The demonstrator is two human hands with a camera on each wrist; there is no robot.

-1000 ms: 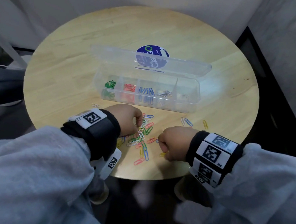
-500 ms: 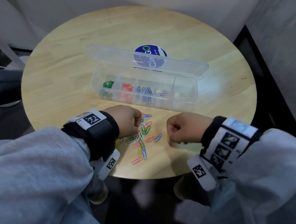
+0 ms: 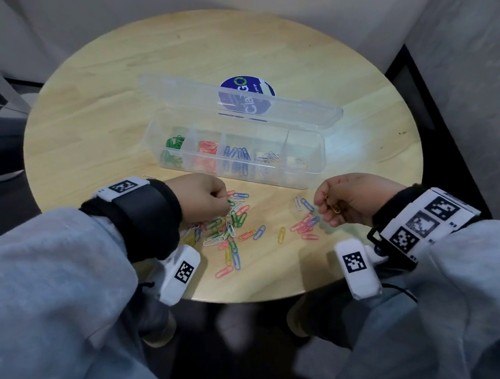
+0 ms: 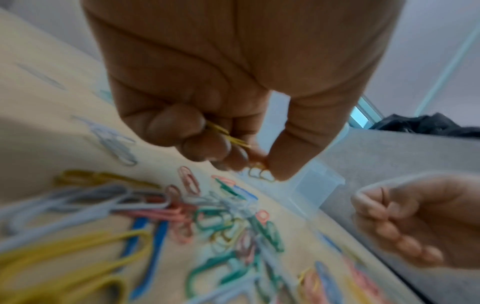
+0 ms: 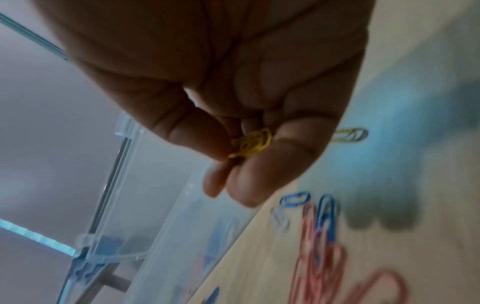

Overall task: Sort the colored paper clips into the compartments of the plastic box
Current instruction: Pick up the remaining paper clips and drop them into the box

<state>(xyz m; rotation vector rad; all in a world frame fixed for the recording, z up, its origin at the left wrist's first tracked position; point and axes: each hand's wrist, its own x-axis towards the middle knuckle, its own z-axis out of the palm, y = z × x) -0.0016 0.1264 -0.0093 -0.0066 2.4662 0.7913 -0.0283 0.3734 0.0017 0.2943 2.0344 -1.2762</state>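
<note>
A clear plastic box stands open mid-table, its lid tipped back. From the left, its compartments hold green, red, blue and white clips. Loose mixed clips lie in front of it, with a smaller red and blue group and a lone yellow clip. My left hand hovers over the pile, pinching yellow clips. My right hand, near the box's right end, holds yellow clips in curled fingers.
The round wooden table has its near edge just under my wrists. A blue round sticker shows behind the lid. Grey walls close in behind, and a dark floor gap runs along the right.
My right hand rose from the near side of the pile and moved right and forward, toward the box's right end, carrying yellow clips. My left hand stayed over the pile.
</note>
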